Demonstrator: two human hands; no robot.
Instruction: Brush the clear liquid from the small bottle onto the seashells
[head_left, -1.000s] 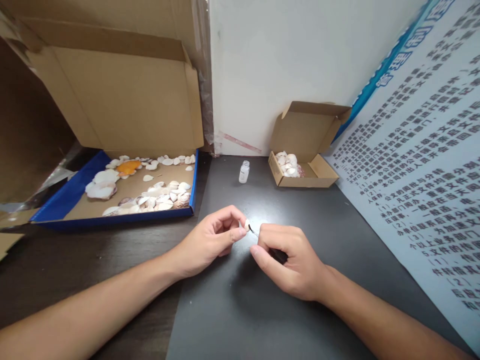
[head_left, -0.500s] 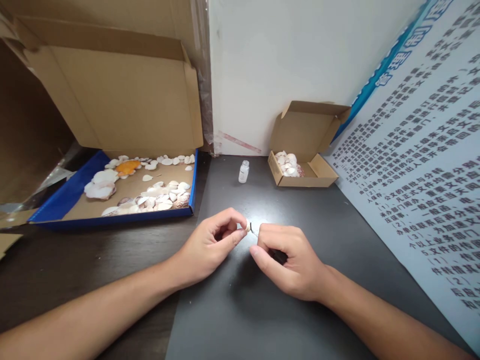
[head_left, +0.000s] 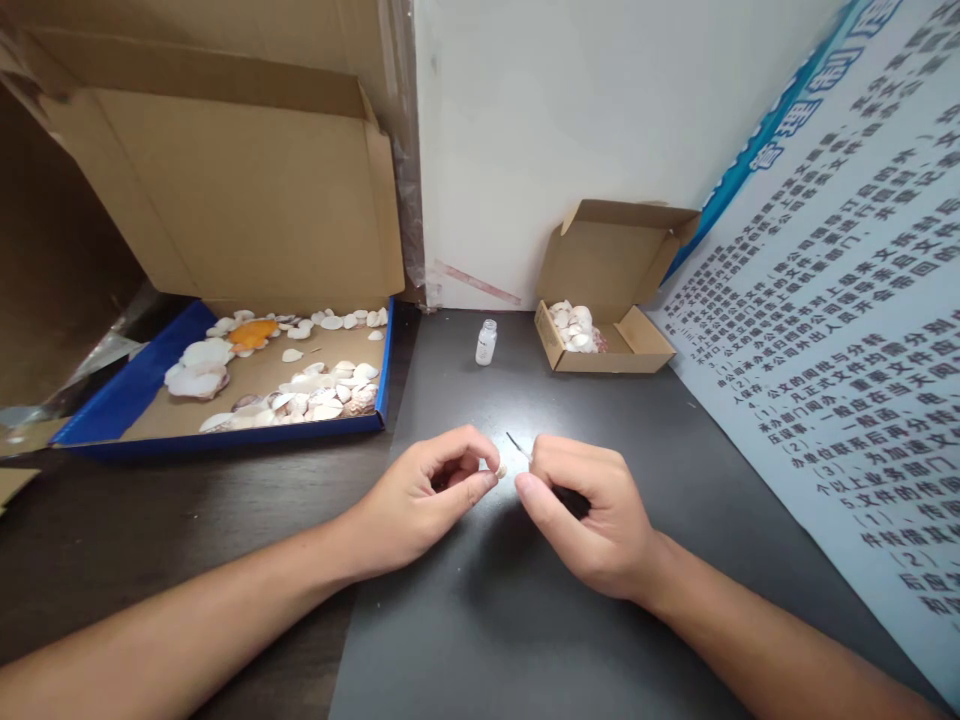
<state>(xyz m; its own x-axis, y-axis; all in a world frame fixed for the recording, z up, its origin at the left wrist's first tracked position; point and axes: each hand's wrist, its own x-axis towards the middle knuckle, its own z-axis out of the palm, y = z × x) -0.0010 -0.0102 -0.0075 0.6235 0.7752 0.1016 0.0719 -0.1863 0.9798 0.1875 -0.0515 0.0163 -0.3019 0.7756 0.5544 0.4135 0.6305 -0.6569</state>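
Between thumb and forefinger, my left hand (head_left: pixel 424 495) pinches a small pale shell (head_left: pixel 502 471). My right hand (head_left: pixel 589 510) grips a thin brush (head_left: pixel 517 444) with a dark tip that points up and to the left. A small gap separates the brush from the shell; its rear end is hidden in my fingers. Beyond both hands stands a small open white bottle (head_left: pixel 485 343), upright on the dark grey mat (head_left: pixel 442 640).
An open blue-edged box (head_left: pixel 247 437) at the left holds many shells, one of them orange (head_left: pixel 253 333). A smaller open cardboard box (head_left: pixel 616 362) with white shells is at the back right. Behind stands a white panel (head_left: pixel 555 120); a printed sheet (head_left: pixel 840 330) lines the right.
The brush has moved off the shell and now points up-left. My right hand has shifted slightly right, and my left hand with the shell sits slightly lower.
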